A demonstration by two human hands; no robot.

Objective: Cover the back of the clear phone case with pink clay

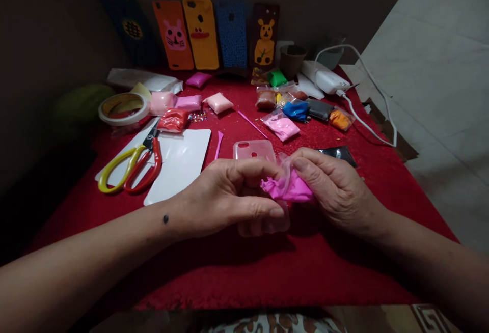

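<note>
Right hand pinches a bag of pink clay over the clear phone case on the table; left hand half-curled at the bag's mouth, thumb spread, grip unclear. Scissors lie on white sheet.

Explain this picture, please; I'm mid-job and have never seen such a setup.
No machine here: a person works bare-handed, filmed by a camera on their own head, looking forward and down. The right hand pinches a bright pink packet; the left hand curves beside it, its grip unclear. Below them lies a translucent phone case. The red cloth also holds scissors, a tape roll, white sheets and small colourful packets. Decorated phone cases stand at the back.
</note>
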